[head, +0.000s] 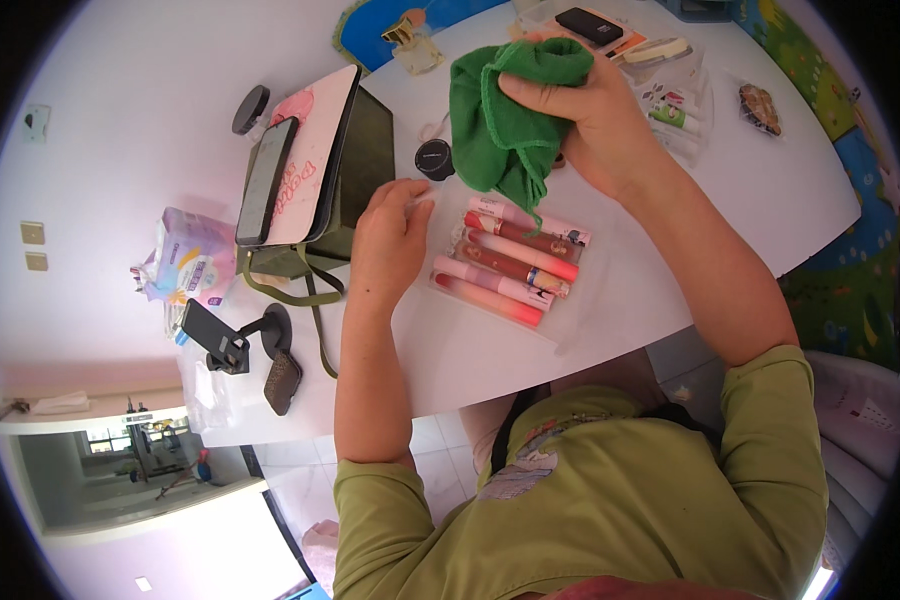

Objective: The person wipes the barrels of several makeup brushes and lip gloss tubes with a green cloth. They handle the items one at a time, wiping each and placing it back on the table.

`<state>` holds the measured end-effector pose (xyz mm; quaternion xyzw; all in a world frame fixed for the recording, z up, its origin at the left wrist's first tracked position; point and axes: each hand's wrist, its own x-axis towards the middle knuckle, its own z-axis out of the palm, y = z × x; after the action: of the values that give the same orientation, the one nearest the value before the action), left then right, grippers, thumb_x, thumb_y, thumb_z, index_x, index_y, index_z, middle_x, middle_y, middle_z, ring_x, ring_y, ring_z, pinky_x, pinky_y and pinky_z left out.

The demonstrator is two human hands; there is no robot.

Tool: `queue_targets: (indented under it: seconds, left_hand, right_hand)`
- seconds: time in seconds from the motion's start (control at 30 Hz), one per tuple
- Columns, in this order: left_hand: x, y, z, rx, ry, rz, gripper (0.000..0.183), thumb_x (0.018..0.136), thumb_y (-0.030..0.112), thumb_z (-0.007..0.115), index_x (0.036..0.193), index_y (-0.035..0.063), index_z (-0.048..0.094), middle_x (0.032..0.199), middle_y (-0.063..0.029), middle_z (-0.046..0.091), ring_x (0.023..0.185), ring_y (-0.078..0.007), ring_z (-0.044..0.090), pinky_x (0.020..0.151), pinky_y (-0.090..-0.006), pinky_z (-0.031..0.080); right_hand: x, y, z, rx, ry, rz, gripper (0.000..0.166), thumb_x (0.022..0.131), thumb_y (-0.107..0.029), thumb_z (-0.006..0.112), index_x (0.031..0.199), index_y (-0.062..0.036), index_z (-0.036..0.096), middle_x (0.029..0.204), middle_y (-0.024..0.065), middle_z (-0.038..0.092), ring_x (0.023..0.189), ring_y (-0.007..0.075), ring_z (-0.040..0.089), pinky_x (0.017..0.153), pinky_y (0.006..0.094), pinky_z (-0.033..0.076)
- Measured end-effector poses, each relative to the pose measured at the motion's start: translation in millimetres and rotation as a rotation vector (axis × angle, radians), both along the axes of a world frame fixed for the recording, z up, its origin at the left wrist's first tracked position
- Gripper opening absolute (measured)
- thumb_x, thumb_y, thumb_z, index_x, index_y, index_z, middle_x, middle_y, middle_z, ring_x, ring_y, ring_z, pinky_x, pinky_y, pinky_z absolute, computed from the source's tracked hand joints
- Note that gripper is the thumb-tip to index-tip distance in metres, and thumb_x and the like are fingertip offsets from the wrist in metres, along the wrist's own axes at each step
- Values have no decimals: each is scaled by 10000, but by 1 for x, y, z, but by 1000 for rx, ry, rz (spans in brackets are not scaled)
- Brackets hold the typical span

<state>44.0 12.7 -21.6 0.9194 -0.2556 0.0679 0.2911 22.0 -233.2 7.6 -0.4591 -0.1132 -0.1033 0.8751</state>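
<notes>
My right hand [607, 112] grips a bunched green cloth [506, 112], raised above the white table. One corner of the cloth hangs down over a clear plastic tray [559, 341]. Several lip gloss tubes lie side by side in this tray, among them a pink-to-red tube [487, 298] and a brown one [487, 259]. At the tray's far left corner, my left hand [390, 240] has its thumb and forefinger on the clear plastic. A round black container [434, 159] is just beyond those fingertips.
Left of my left hand stands a dark green box [367, 150] with a phone [268, 184] on top. A perfume bottle [414, 49] is at the back. Clear trays of cosmetics [675, 112] and a wrapped brown item [760, 109] lie right. A phone stand [274, 330] is at left.
</notes>
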Motion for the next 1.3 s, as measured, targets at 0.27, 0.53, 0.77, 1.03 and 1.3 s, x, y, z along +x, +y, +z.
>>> queue_targets:
  seconds: [0.27,0.53,0.77,1.03,1.3]
  left_hand:
    - [-25,-22,16,183,-512,121,132,860,112,644,982,70,669,1006,-76,666,896,-285,637,726,-377,526]
    - [-40,-48,10,99,-201,-436,271,760,14,673,1031,34,662,1025,-86,646,931,-298,609,794,-377,516]
    - [-41,-59,17,322,-162,-378,193,774,59,672,961,30,634,1011,-75,602,982,-278,574,786,-386,499]
    - [-45,-65,21,428,-306,-376,217,767,104,660,976,56,625,962,-73,614,971,-277,577,776,-388,495]
    - [-42,-66,20,381,-282,-424,239,756,124,680,978,52,626,985,-76,603,959,-282,571,815,-401,467]
  right_hand:
    - [5,-12,-9,182,-96,85,356,838,61,589,1186,2,539,1215,106,580,1126,207,569,1008,356,446]
    - [2,-9,-2,249,-72,197,524,828,134,533,1317,-39,459,1248,193,556,1123,320,589,949,464,512]
    - [7,-7,-5,313,-81,144,408,830,130,561,1216,5,510,1157,156,591,1055,278,610,914,429,529]
    - [9,-8,-3,379,-43,112,324,854,122,575,1150,-6,542,1099,110,605,1022,236,614,900,401,536]
    - [9,-6,-4,390,-52,110,324,860,122,571,1152,-11,529,1116,111,593,1029,239,610,910,394,537]
